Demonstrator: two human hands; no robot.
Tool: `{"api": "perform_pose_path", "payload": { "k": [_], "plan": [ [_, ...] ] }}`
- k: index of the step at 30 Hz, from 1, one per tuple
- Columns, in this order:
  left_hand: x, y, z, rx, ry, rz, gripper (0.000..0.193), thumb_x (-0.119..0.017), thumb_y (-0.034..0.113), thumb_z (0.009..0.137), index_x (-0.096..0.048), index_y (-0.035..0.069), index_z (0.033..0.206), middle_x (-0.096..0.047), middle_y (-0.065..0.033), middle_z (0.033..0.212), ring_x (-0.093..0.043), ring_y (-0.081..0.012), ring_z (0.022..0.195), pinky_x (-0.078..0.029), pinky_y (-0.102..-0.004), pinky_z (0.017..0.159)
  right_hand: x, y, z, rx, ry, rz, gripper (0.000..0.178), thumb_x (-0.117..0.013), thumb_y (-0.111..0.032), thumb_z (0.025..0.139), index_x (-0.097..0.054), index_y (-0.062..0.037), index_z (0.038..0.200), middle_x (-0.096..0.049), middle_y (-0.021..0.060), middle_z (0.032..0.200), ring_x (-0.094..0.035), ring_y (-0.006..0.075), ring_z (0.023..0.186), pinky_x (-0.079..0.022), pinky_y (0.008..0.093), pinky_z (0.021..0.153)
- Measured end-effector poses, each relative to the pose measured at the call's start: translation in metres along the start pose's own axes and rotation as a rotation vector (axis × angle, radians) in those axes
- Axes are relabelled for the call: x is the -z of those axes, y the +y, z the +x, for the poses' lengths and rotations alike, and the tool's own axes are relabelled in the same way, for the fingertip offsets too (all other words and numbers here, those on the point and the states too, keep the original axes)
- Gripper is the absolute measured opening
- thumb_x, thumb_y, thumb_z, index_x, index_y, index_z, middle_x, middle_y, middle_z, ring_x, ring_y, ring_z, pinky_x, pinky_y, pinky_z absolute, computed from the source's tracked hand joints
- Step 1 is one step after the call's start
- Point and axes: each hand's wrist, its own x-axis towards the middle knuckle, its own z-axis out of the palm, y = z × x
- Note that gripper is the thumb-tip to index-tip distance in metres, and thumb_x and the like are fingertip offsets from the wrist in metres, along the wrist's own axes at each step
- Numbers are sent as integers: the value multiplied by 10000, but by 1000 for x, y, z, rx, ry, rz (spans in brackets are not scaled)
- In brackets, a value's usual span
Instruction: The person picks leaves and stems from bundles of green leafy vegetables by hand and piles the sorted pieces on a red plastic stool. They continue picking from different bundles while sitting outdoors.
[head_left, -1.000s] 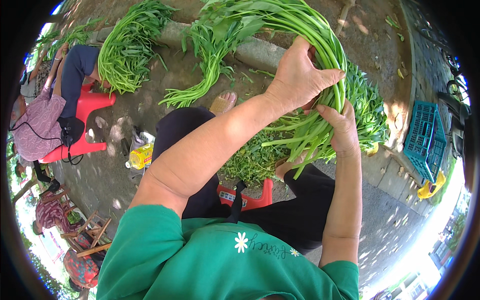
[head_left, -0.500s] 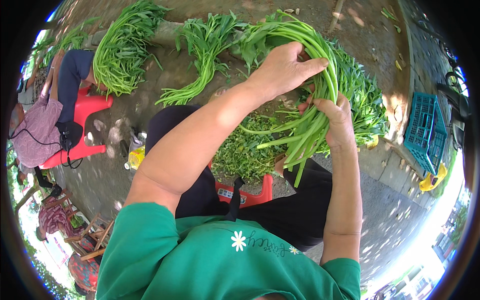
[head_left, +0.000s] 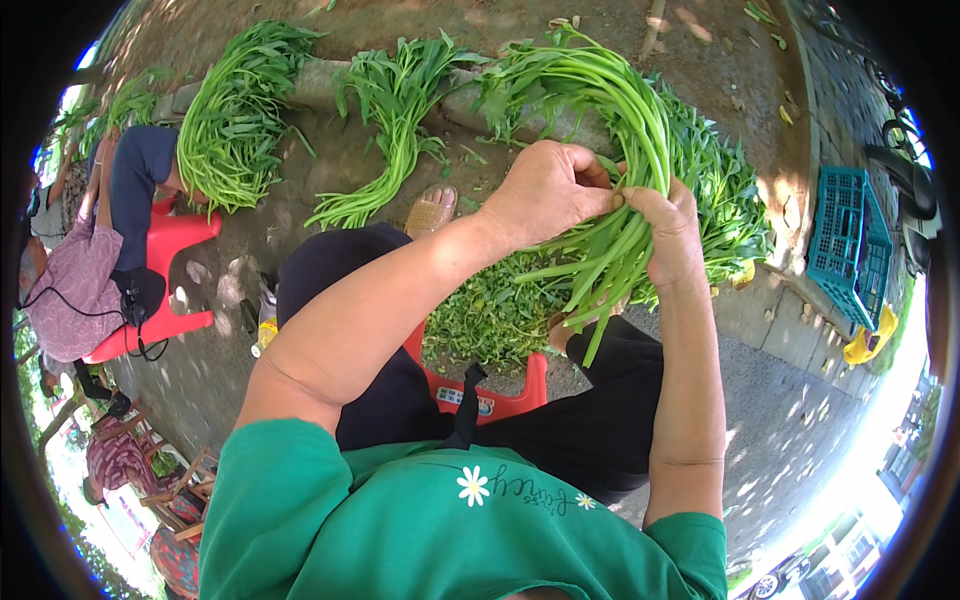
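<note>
A bunch of water spinach [head_left: 632, 115] with long pale-green stems arches in front of me, its leafy end bending to the left and its cut ends hanging down. My right hand [head_left: 674, 232] wraps round the stems, thumb across the front. At the left side of the bunch, my left hand [head_left: 556, 192] is closed in a pinch close to the right thumb, seemingly on a stem; its fingertips are partly hidden. Below the hands spreads a heap of loose leaves and trimmings [head_left: 488, 312]. A larger leafy pile [head_left: 722, 190] lies just beyond my right hand.
Two more bunches, a small one [head_left: 395, 125] and a big one [head_left: 235, 120], stand toward the left. A person [head_left: 75, 265] sits there by a red stool [head_left: 180, 260]. A blue-green crate [head_left: 842, 245] and a yellow bag [head_left: 870, 338] are at right. A sandalled foot [head_left: 432, 210] shows ahead.
My left hand has come down from the top of the bunch and now pinches beside the right thumb. The right hand keeps its hold. The view has shifted slightly.
</note>
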Motion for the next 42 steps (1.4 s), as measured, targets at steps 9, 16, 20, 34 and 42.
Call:
{"api": "perform_pose_path", "payload": {
  "k": [9, 16, 20, 34, 42],
  "plan": [
    [4, 1, 0, 185, -17, -161, 83, -609, 74, 756, -646, 19, 807, -636, -16, 758, -543, -59, 696, -430, -200, 632, -4, 0, -3, 35, 2, -214, 302, -634, -77, 731, -572, 44, 1000, -624, 88, 830, -594, 146, 694, -493, 280, 639],
    [14, 8, 4, 357, -127, -449, 140, -556, 207, 863, -600, 74, 868, -643, -60, 807, -605, -128, 691, -495, -253, 654, -6, -5, -6, -11, 3, -162, 292, -617, -51, 732, -553, 54, 997, -627, 100, 793, -621, 162, 663, -516, 281, 584],
    [23, 12, 3, 429, -232, -402, 295, -513, 315, 936, -602, 41, 1002, -649, -107, 840, -624, -163, 716, -528, -292, 676, -1, -9, -6, -30, 35, -97, 297, -620, -46, 733, -549, 50, 1005, -616, 98, 778, -626, 171, 653, -515, 286, 555],
    [27, -2, -2, 465, -387, -429, 358, -464, 34, 835, -578, -9, 1172, -664, -158, 993, -673, -202, 846, -539, -319, 814, 21, -13, -1, 88, 168, 9, 308, -607, -42, 735, -548, 45, 1024, -604, 99, 784, -617, 160, 622, -514, 277, 532],
    [21, -5, -1, 454, -258, -342, 250, -535, 51, 863, -601, -10, 1096, -677, -114, 939, -678, -159, 754, -562, -260, 682, 22, -12, 2, 129, 181, 59, 297, -588, -41, 731, -550, 39, 1015, -603, 95, 778, -606, 157, 606, -507, 275, 533]
  ]
}}
